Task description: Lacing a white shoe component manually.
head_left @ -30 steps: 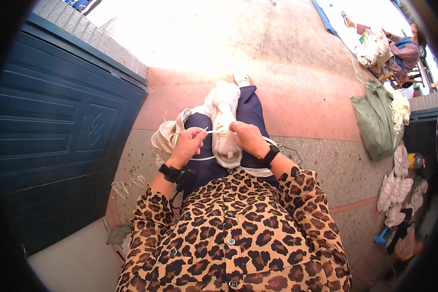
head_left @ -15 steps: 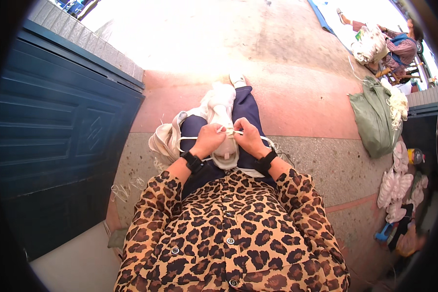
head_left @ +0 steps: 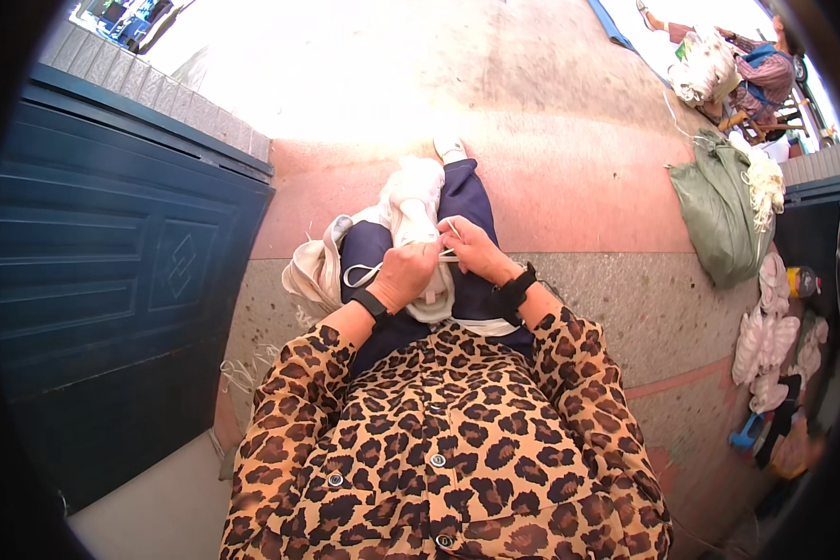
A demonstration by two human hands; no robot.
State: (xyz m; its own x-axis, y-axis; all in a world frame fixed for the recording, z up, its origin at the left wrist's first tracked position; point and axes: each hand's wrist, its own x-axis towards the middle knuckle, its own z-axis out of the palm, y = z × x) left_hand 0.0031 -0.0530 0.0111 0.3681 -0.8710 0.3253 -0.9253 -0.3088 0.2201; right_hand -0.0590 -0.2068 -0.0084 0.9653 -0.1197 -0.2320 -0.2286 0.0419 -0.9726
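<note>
Two hands meet over a pale shoe-like piece [head_left: 431,306], which lies between the thighs, directly beneath the grip and running away from the body. The right hand [head_left: 467,250] has thumb and forefinger pinched together on a thin white lace [head_left: 364,267], a short end poking up past the fingertips. The left hand [head_left: 406,273] comes in beside it, its fingers looking closed on the same lace, though the contact itself is partly hidden; a slack loop hangs just left of that hand.

Work this fine seems to call for pinching with the tips alone, close to the lace's end, so that it stays stiff enough to guide. One hand does best holding the strand taut while the other works, and that loose loop should lie flat, clear of the fingers, lest it twist or snag.

Under the grip, the lap in navy trousers [head_left: 462,191] makes a soft, sloping bench, so the piece could roll if pressed off centre. Pale fabric [head_left: 315,271] bunches just left of the grip; farther left stands a blue panelled door [head_left: 103,252]. Speckled grey floor [head_left: 635,308] spreads to the right, with a green sack [head_left: 719,219] well beyond and a seated person [head_left: 765,79] farther off.
</note>
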